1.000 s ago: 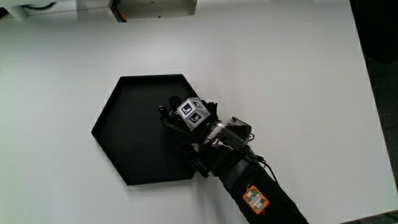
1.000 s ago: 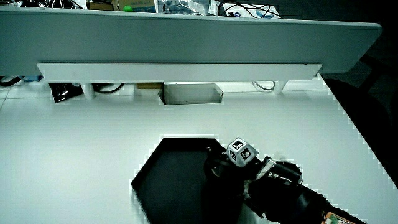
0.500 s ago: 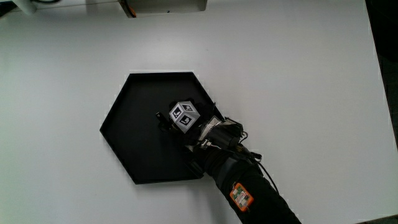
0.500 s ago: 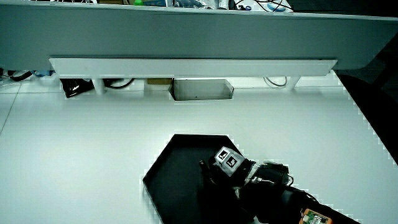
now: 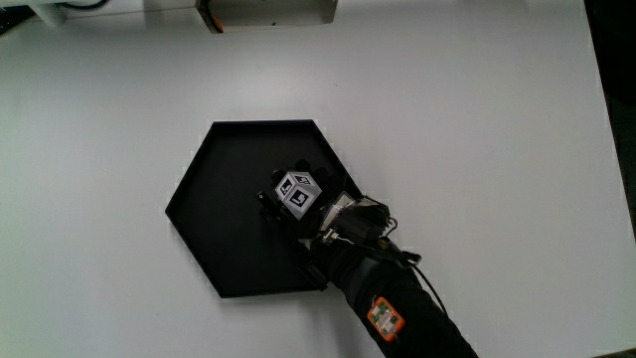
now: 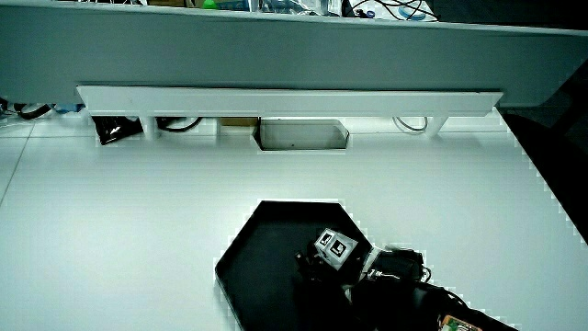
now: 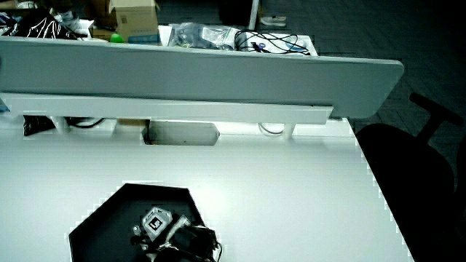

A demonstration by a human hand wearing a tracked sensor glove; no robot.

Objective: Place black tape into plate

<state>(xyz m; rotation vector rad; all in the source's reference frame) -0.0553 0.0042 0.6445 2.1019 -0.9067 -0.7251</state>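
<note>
A black hexagonal plate (image 5: 214, 199) lies on the white table and shows in both side views (image 6: 257, 244) (image 7: 102, 218). The gloved hand (image 5: 288, 207) is down inside the plate, near the rim nearest the person, with its patterned cube (image 5: 298, 191) facing up. The forearm (image 5: 397, 313) crosses that rim. In both side views the hand (image 6: 317, 267) (image 7: 149, 231) sits low against the plate's floor. I cannot make out the black tape against the black glove and the black plate.
A grey box (image 5: 268, 12) stands at the table's edge by the low partition, also visible in both side views (image 6: 303, 135) (image 7: 182, 133). Cables and boxes lie on top of the partition (image 7: 218, 35). White table surface surrounds the plate.
Over the last second the hand has gone from the plate's rim farther in toward its middle and dropped lower. In the last half second it has barely moved.
</note>
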